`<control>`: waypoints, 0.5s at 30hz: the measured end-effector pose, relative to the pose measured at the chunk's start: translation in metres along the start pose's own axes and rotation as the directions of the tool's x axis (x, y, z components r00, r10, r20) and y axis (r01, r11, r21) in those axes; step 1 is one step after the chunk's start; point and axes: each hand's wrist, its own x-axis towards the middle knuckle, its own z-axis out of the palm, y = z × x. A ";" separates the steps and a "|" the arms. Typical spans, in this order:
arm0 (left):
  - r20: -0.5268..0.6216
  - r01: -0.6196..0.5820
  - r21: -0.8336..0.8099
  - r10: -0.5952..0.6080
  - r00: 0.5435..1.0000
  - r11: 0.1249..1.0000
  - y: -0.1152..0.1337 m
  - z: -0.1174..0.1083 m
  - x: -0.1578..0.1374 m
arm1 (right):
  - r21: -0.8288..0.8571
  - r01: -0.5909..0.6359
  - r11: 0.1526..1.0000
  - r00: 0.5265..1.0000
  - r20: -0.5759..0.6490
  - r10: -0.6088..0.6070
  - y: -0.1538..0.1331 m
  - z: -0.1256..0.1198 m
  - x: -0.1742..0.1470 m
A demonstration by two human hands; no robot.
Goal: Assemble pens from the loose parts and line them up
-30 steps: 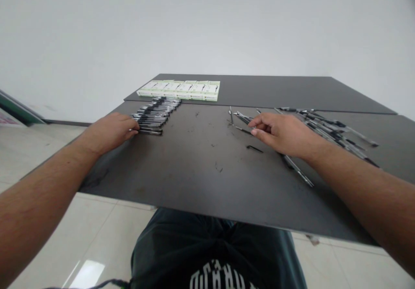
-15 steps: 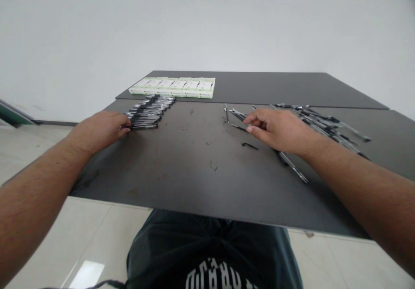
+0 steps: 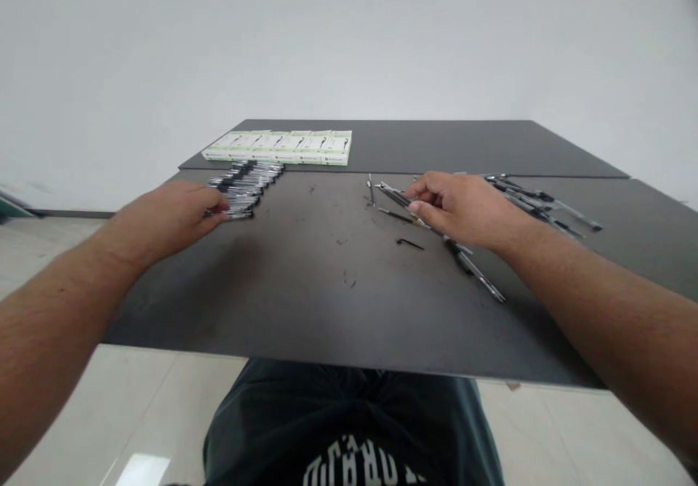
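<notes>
My left hand (image 3: pixel 177 213) reaches to the near end of a row of clear-and-black pens (image 3: pixel 248 180) lying side by side. Its thumb and fingers close around the nearest pen of that row; the fingers partly cover it. Over on the right, my right hand (image 3: pixel 458 206) has thumb and fingertips drawn together on a pen (image 3: pixel 391 192) lying among loose ones, its far part hidden by the hand. A thin dark refill (image 3: pixel 395 215) lies just under the thumb, and more pens (image 3: pixel 480 275) stick out below the palm.
Several white-and-green boxes (image 3: pixel 278 148) stand in a row at the back left. A pile of pens (image 3: pixel 545 202) lies beyond my right wrist. A black pen clip (image 3: pixel 410 244) and a small thin piece (image 3: pixel 371 189) rest on the dark table (image 3: pixel 305 289).
The view has shifted slightly, moving the table leftward in the picture. My right thumb has risen towards the index finger. My left hand remains at the near end of the pen row.
</notes>
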 end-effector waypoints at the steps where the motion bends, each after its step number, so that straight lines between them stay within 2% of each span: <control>1: -0.020 -0.028 -0.020 0.028 0.999 0.999 0.010 -0.006 0.006 | -0.010 -0.019 1.000 1.000 -0.018 0.019 0.002 -0.002 0.001; 7: -0.167 -0.244 -0.160 0.218 0.962 0.956 0.091 -0.039 0.049 | -0.078 -0.147 0.986 0.981 -0.140 0.135 0.028 -0.016 0.009; 9: -0.237 -0.342 -0.216 0.291 0.927 0.915 0.120 -0.047 0.064 | -0.107 -0.174 0.979 0.978 -0.135 0.159 0.038 -0.019 0.011; 12: -0.267 -0.430 -0.250 0.365 0.892 0.867 0.159 -0.053 0.086 | -0.169 -0.210 0.963 0.974 -0.118 0.192 0.051 -0.021 0.014; 15: -0.288 -0.488 -0.247 0.418 0.862 0.837 0.187 -0.051 0.101 | -0.230 -0.214 0.949 0.976 -0.080 0.201 0.059 -0.022 0.015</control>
